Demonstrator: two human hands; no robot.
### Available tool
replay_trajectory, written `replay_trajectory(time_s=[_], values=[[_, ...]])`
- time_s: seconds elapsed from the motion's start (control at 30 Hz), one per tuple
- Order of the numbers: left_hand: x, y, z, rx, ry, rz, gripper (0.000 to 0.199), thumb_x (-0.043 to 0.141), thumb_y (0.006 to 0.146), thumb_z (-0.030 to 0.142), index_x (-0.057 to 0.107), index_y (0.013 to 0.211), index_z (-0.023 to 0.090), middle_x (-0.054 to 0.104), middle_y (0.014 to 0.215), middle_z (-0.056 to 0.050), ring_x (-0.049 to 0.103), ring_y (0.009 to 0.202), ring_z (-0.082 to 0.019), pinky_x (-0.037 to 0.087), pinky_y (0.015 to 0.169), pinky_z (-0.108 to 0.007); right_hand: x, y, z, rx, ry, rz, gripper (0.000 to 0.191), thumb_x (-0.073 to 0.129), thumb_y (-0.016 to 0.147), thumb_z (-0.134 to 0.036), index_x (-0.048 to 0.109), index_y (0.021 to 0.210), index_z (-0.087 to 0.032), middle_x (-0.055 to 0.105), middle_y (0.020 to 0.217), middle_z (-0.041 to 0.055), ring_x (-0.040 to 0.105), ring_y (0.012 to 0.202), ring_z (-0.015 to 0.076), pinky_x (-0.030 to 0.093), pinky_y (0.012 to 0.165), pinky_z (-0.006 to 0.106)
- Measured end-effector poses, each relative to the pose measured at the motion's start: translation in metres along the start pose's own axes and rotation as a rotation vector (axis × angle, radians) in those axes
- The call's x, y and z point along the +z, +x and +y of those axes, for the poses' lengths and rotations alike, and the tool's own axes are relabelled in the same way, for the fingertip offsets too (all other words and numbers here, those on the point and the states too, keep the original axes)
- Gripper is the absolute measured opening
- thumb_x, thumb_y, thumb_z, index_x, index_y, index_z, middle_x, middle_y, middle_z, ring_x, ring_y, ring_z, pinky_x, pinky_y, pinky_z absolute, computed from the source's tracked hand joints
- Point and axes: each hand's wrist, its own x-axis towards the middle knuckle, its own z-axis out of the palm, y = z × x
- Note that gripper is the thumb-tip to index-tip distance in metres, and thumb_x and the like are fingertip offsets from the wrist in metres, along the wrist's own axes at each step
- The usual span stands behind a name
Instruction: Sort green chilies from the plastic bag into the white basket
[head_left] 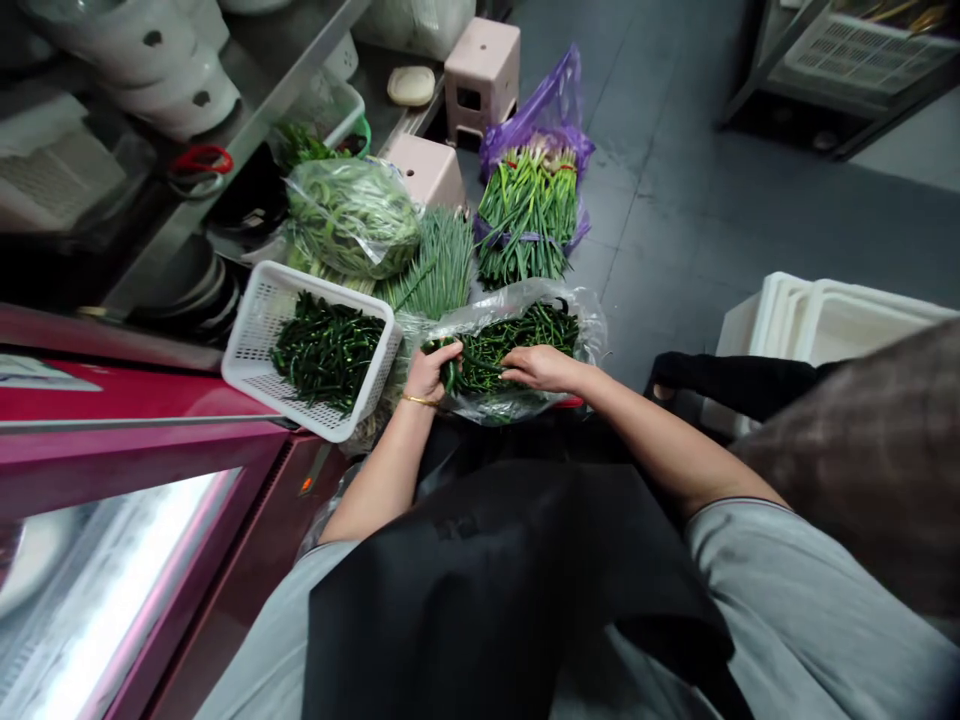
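Green chillies (pixel 551 325) in a clear bag (pixel 594 318)

I have my left hand (pixel 429 372) curled closed round a few; my right hand's (pixel 546 368) fingers touch the pile, gripping or not I can't tell. Left, a white basket (pixel 257 328) holds more.

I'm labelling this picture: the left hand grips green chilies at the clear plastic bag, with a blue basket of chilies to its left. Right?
The colour is wrong: the head view shows a white basket, not blue. The left hand does grip green chilies at the clear plastic bag, with the basket to its left.
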Motion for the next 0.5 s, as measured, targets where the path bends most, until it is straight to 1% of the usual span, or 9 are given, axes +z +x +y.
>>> replay_trajectory(time_s=[0.07, 0.13, 0.2, 0.23, 0.3, 0.37, 0.43, 0.47, 0.5], values=[[0.001, 0.000, -0.003, -0.011, -0.022, 0.028, 0.034, 0.083, 0.052, 0.028, 0.057, 0.070, 0.015, 0.053, 0.052, 0.006, 0.048, 0.042, -0.007, 0.041, 0.043, -0.021, -0.001, -0.004, -0.010, -0.004, 0.005, 0.033, 0.033, 0.038, 0.098, -0.034, 0.064, 0.096, -0.014, 0.066, 0.091, 0.0089, 0.059, 0.079, 0.0159, 0.035, 0.067, 0.024], [0.007, -0.001, -0.008, -0.014, -0.003, -0.003, 0.036, 0.084, 0.051, 0.029, 0.057, 0.072, 0.015, 0.054, 0.056, 0.006, 0.049, 0.045, -0.007, 0.042, 0.046, -0.021, 0.002, -0.005, -0.023, 0.002, -0.006, 0.057, 0.032, 0.040, 0.097, -0.034, 0.064, 0.088, -0.014, 0.066, 0.086, 0.0086, 0.058, 0.074, 0.0155, 0.034, 0.065, 0.024], [0.017, -0.003, -0.012, 0.017, 0.016, -0.037, 0.037, 0.085, 0.050, 0.028, 0.057, 0.071, 0.015, 0.056, 0.061, 0.005, 0.051, 0.051, -0.007, 0.044, 0.052, -0.021, 0.006, -0.005, -0.035, 0.032, 0.020, 0.106, 0.029, 0.044, 0.095, -0.033, 0.063, 0.082, -0.014, 0.066, 0.082, 0.0082, 0.057, 0.071, 0.0150, 0.034, 0.064, 0.024], [0.022, -0.005, -0.013, 0.059, 0.012, -0.031, 0.036, 0.084, 0.051, 0.028, 0.057, 0.070, 0.015, 0.056, 0.062, 0.005, 0.051, 0.053, -0.007, 0.044, 0.054, -0.021, 0.009, -0.005, -0.040, 0.067, 0.063, 0.156, 0.028, 0.045, 0.095, -0.032, 0.063, 0.081, -0.014, 0.066, 0.081, 0.0076, 0.057, 0.070, 0.0147, 0.035, 0.065, 0.024], [0.031, -0.011, -0.012, 0.195, 0.019, 0.039, 0.032, 0.082, 0.056, 0.030, 0.056, 0.068, 0.016, 0.054, 0.062, 0.005, 0.050, 0.056, -0.007, 0.044, 0.057, -0.022, 0.016, -0.003, -0.047, 0.174, 0.202, 0.289, 0.029, 0.044, 0.095, -0.031, 0.063, 0.081, -0.015, 0.065, 0.076, 0.0052, 0.057, 0.069, 0.0135, 0.036, 0.066, 0.023], [0.037, -0.020, -0.008, 0.353, 0.129, 0.110, 0.026, 0.079, 0.061, 0.030, 0.058, 0.069, 0.018, 0.055, 0.065, 0.003, 0.050, 0.061, -0.009, 0.044, 0.062, -0.022, 0.021, -0.001, -0.049, 0.299, 0.340, 0.385, 0.031, 0.042, 0.096, -0.030, 0.063, 0.079, -0.016, 0.063, 0.068, 0.0020, 0.057, 0.066, 0.0123, 0.037, 0.066, 0.021], [0.038, -0.029, -0.002, 0.454, 0.297, 0.116, 0.022, 0.080, 0.061, 0.027, 0.062, 0.069, 0.019, 0.057, 0.069, 0.001, 0.052, 0.069, -0.011, 0.045, 0.069, -0.023, 0.021, 0.000, -0.045, 0.405, 0.393, 0.394, 0.033, 0.041, 0.096, -0.030, 0.063, 0.076, -0.016, 0.061, 0.062, 0.0004, 0.056, 0.063, 0.0119, 0.038, 0.065, 0.021], [0.038, -0.032, 0.001, 0.471, 0.354, 0.106, 0.021, 0.081, 0.059, 0.025, 0.063, 0.070, 0.019, 0.058, 0.071, 0.001, 0.053, 0.072, -0.012, 0.045, 0.072, -0.023, 0.019, 0.001, -0.040, 0.445, 0.378, 0.383, 0.035, 0.040, 0.096, -0.031, 0.064, 0.075, -0.016, 0.062, 0.062, 0.0009, 0.057, 0.063, 0.0123, 0.038, 0.065, 0.021], [0.037, -0.034, 0.004, 0.468, 0.364, 0.106, 0.022, 0.081, 0.058, 0.024, 0.063, 0.070, 0.019, 0.059, 0.072, 0.000, 0.054, 0.073, -0.012, 0.046, 0.073, -0.023, 0.016, 0.002, -0.033, 0.477, 0.333, 0.369, 0.037, 0.039, 0.097, -0.032, 0.064, 0.077, -0.015, 0.063, 0.065, 0.0023, 0.058, 0.066, 0.0130, 0.038, 0.066, 0.022]])
